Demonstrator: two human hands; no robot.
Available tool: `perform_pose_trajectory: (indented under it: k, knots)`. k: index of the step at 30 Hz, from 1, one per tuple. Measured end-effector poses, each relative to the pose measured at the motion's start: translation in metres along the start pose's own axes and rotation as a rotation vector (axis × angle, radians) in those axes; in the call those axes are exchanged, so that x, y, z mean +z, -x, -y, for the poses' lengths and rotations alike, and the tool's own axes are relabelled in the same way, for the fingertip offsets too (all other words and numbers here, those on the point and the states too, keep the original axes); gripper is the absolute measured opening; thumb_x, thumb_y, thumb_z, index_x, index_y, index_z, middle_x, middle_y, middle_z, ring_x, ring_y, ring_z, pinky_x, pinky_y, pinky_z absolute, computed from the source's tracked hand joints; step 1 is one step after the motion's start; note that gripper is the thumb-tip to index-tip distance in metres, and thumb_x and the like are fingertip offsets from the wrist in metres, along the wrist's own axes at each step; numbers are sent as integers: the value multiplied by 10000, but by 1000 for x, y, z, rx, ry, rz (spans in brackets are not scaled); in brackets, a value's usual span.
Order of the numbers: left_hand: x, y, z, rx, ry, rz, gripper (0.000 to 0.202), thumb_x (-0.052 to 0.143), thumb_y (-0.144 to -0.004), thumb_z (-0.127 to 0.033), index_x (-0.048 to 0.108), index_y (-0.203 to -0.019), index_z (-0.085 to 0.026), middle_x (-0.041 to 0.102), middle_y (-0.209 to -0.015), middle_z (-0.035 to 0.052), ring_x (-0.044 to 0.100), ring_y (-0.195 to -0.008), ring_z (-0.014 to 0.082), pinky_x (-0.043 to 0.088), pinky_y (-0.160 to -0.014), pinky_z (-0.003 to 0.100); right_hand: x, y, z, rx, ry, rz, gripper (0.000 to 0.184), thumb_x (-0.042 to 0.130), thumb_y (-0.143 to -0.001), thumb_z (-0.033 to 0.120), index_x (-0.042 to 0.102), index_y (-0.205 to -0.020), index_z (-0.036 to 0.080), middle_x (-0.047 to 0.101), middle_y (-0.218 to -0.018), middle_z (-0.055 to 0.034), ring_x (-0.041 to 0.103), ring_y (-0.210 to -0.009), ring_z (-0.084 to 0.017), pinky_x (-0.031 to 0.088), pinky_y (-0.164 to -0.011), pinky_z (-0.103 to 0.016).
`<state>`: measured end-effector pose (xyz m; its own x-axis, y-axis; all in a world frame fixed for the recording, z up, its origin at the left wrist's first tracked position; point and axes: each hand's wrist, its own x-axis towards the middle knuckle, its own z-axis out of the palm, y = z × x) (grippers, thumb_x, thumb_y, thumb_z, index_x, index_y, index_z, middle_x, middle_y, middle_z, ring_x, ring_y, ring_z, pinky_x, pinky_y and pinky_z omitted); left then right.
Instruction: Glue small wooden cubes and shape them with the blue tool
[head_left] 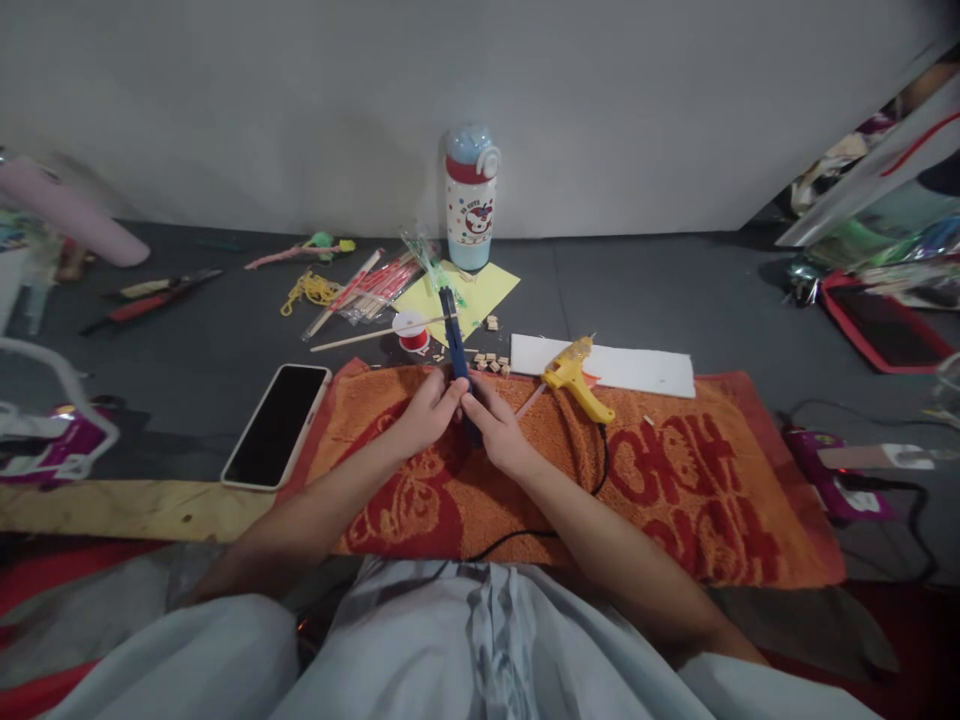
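Both my hands are closed around a dark blue long-handled cutting tool (455,338), which points away from me over the front towel. My left hand (436,408) grips it from the left, thumb along the handle. From the right, my right hand (495,418) wraps the same handle, its thumb near the left one. A thin wooden stick (360,336) lies across the tool's upper end and reaches out to the left; the exact contact is too small to make out. Short cut wood pieces (491,364) lie just beyond my right hand.
An orange towel (540,500) lies under my hands. Around it are a yellow glue gun (571,376), white strip (645,368), phone (276,428), red thread spool (412,333), yellow paper (491,293), bagged sticks (379,285) and an upright bottle (471,205). Pliers (154,305) lie left.
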<state>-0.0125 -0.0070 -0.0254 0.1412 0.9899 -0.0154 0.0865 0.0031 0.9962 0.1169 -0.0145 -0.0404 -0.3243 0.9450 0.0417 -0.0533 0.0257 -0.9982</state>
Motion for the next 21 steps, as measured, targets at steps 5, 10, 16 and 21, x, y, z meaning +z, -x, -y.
perform_pose_trajectory:
  k: [5,10,16,21]
  knots:
    - [2,-3,1,-10,38,-42,524,553,-791,-648,574,-1039,-187,612,-759,14,586,-707,158,509,-730,313,2,-2,1,21,-32,3,701,445,-828,695,514,-1322,203,559,-1374,-73,504,-1281,-249,367,-1124,-413]
    - [-11,-1,-11,170,-379,-59,442,458,-883,-543,558,-1103,-173,640,-920,73,599,-899,210,475,-885,386,-3,-2,8,-44,-15,19,684,440,-848,671,493,-1310,169,584,-1312,-102,539,-1212,-247,413,-1073,-394]
    - [-47,3,-30,494,-1001,-549,342,525,-865,-380,565,-1114,-149,599,-1163,184,500,-1178,304,292,-1062,482,-14,0,13,-65,192,23,571,436,-891,590,495,-1274,170,609,-1193,-120,566,-1101,-271,431,-1006,-448]
    - [-67,-9,-34,396,-1253,-398,340,401,-929,-371,632,-1069,-163,681,-995,135,609,-992,263,388,-908,391,-13,2,13,-70,204,73,532,440,-904,552,492,-1267,166,605,-1196,-126,566,-1104,-277,430,-1001,-448]
